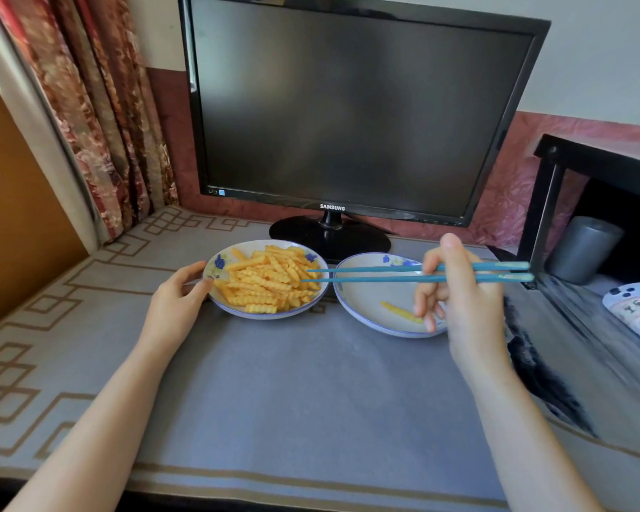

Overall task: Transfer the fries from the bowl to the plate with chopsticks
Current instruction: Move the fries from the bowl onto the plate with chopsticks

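Left hand point(180, 295), centre left of the frame, holds the left rim of the bowl point(259, 315), thumb and fingers curled against its edge. Right hand point(459, 297), centre right, is raised above the plate point(363, 301) and pinches a pair of blue chopsticks point(377, 279) near their thick ends. The sticks lie almost level and point left across the plate, their tips slightly apart and gripping nothing over the right edge of the fries point(268, 280); contact with the fries cannot be told. The fries fill the bowl. One fry point(399, 311) lies on the plate, partly hidden by the right fingers. Bowl and plate sit just beside each other on a grey mat point(292, 382), before a dark monitor point(348, 105). A curtain point(100, 105) hangs at upper left; a black shelf point(569, 186) with a grey cup point(580, 249) stands at right.
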{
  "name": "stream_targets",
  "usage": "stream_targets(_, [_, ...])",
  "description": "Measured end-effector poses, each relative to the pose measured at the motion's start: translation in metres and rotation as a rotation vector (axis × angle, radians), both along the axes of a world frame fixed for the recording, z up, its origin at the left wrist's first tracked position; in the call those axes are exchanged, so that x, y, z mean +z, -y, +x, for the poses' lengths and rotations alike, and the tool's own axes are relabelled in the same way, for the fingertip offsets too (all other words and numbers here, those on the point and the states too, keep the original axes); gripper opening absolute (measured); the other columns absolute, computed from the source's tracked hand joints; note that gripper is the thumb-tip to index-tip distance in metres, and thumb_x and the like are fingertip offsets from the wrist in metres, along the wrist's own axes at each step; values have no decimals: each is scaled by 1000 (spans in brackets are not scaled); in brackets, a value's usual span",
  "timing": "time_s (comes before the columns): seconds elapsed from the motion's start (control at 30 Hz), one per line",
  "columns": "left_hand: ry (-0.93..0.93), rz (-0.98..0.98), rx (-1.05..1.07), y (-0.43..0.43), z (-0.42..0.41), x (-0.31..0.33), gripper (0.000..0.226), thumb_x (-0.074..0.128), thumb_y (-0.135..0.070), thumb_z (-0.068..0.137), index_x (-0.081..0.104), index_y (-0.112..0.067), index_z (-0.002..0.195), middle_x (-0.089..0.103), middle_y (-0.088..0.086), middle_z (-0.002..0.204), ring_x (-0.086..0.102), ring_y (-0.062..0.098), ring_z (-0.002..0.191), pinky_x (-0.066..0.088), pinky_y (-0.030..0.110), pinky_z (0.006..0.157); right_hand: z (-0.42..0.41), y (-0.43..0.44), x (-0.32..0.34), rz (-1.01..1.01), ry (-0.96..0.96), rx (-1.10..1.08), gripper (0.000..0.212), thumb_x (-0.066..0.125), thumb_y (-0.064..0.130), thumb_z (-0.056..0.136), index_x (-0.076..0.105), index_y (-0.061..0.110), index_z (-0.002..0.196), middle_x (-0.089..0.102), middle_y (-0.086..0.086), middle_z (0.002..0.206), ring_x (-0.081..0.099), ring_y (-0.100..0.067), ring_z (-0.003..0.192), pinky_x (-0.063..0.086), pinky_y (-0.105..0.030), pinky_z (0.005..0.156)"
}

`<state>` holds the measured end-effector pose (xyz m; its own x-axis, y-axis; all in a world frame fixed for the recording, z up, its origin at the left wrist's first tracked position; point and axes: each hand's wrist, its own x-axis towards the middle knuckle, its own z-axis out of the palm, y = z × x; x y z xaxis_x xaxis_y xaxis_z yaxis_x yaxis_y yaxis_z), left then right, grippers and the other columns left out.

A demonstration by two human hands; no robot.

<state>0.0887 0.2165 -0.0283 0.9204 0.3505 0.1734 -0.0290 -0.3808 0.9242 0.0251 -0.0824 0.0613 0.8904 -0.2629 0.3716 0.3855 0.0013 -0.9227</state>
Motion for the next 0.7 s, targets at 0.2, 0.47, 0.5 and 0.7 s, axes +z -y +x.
stream_targets(0.2, [1,-2,-3,0,0,0,32,54,-18,94,59,-20,126,63,-2,113,64,21,100,45,32,91,-2,58,10,-55,-7,-135,38,39,27,102,48,10,69,46,-8,35,30,-14,24,21,-14,30])
stream_targets(0.47, [-7,-5,-7,-2,0,-1,33,56,-18,93,60,-19,125,65,3,120,64,23,103,46,40,99,-18,95,0,-134,-73,-190,37,40,26,102,48,7,71,46,-11,35,28,-16,24,20,-12,30])
stream_targets(0.5, [-9,-11,-8,-2,0,-1,34,55,-17,93,59,-18,126,64,3,120,64,23,103,46,39,98,-20,97,-1,-146,-77,-194,37,40,26,101,48,7,71,46,-12,36,28,-17,24,20,-12,30])
stream_targets(0.7, [-15,-12,-7,-2,-1,0,35,55,-18,93,58,-18,128,64,4,122,64,23,103,46,36,95,-23,95,-3,-152,-92,-237,40,40,27,102,48,7,69,47,-11,36,29,-18,24,21,-13,31])
